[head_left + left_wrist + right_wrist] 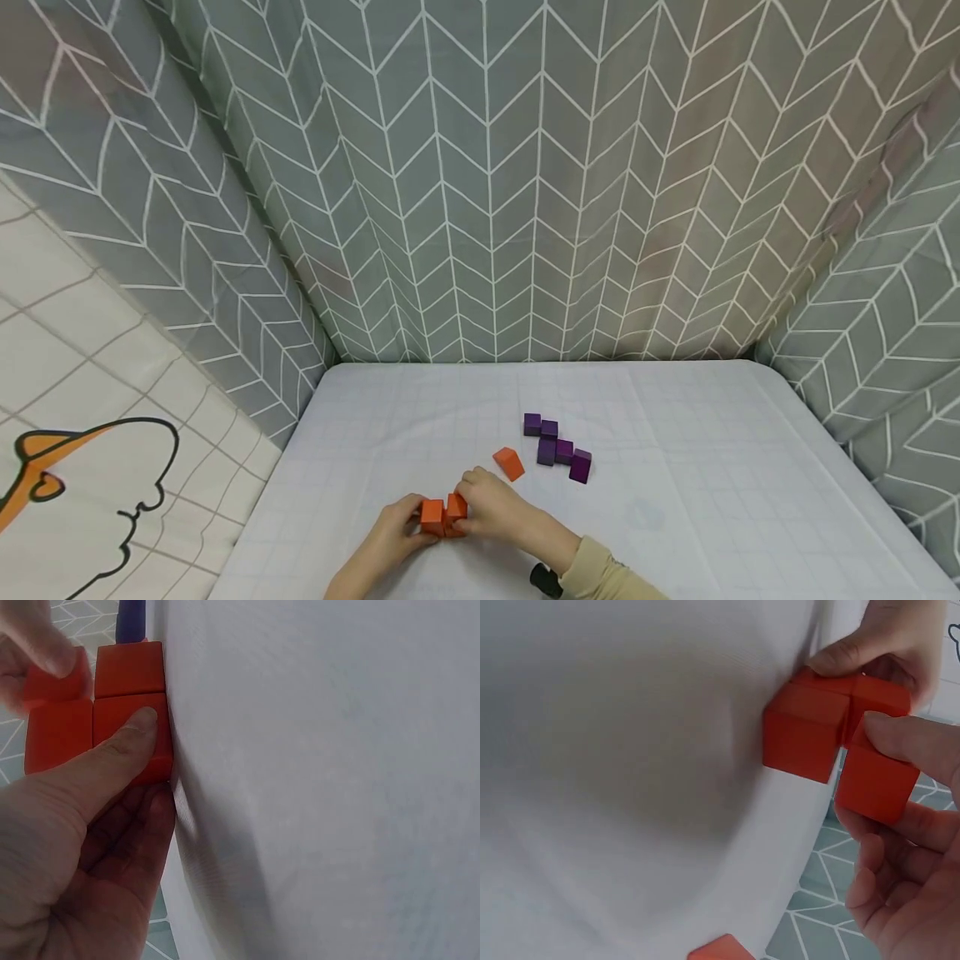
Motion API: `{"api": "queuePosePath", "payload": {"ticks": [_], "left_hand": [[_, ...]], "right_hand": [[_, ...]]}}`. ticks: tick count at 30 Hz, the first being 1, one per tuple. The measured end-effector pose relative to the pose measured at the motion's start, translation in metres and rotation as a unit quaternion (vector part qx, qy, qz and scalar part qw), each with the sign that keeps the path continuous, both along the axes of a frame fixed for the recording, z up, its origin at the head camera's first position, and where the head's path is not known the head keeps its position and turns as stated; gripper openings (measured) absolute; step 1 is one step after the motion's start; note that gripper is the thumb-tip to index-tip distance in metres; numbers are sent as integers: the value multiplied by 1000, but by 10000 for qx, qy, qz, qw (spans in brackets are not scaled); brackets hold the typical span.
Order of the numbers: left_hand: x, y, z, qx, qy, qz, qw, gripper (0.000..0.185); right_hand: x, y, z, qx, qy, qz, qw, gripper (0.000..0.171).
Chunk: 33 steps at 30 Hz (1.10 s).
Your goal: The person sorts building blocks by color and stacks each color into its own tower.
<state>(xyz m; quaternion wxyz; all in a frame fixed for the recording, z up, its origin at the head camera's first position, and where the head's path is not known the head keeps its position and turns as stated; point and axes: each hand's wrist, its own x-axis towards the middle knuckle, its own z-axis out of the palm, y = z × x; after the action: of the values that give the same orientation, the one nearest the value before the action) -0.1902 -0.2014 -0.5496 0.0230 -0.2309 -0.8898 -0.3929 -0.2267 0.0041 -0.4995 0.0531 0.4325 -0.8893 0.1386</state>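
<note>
Judging remotely, I'd say 3 orange blocks (105,712) are grouped nearer me and left of the purple row (556,452), the left hand (393,529) gripping them, the right hand (491,502) pinching a 4th block (876,784) apparently not yet seated, while 1 loose block (509,464) beside the purple row stays unused.

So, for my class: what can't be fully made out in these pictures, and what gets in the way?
Head view: black object beside the sleeve, too small and dark to identify.
Left wrist: purple blocks, cut off by the top edge; right hand, cut off by the left edge.
Right wrist: loose orange block, cut off by the bottom edge; left hand, partly hidden behind the orange blocks.
</note>
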Motion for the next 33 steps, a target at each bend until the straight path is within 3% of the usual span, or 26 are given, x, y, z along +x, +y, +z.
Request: {"api": "queuePosePath", "payload": {"ticks": [10,17,27,33], "left_hand": [[-2,1,-2,39,295,46,9995,34],[-2,2,-1,-7,120,35,9999,34],[-4,1,0,-34,190,-3,9998,34],[-3,1,1,-48,-61,17,10000,31]], "right_hand": [[1,-4,-10,-84,-29,-70,9999,30],[1,-5,-15,-129,-119,-139,9997,28],[1,-6,-18,-335,-267,-110,9990,26],[2,-6,-18,-309,-353,-175,9987,26]]}}
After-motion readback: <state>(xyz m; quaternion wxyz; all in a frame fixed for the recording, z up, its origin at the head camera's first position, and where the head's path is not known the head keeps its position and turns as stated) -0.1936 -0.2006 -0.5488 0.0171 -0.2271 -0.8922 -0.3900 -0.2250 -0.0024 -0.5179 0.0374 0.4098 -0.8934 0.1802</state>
